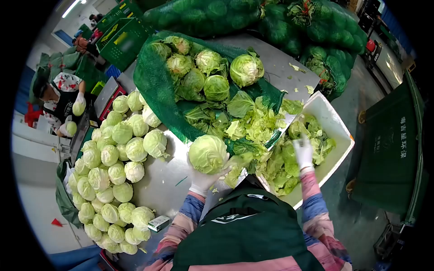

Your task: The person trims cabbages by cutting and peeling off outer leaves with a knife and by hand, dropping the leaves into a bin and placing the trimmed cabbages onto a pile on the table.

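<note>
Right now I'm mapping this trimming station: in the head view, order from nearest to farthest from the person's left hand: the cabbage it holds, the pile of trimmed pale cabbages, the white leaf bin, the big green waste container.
1. Round pale green cabbage, in the left hand.
2. Pile of trimmed pale cabbages, to its left.
3. White plastic leaf bin, right.
4. Big green waste container, far right.

A steel worktable (162, 180) filled the middle of a produce hall, with a grey concrete floor (357, 226) showing to its right. A large dark green bin (389, 149) with pale lettering stood on that floor. Bulging green net sacks (203, 13) were stacked along the far side, beside green plastic crates (122, 40). A ceiling strip light (72, 7) glowed at upper left above pale walls, where another person (63, 101) in an apron worked at a separate bench.
</note>
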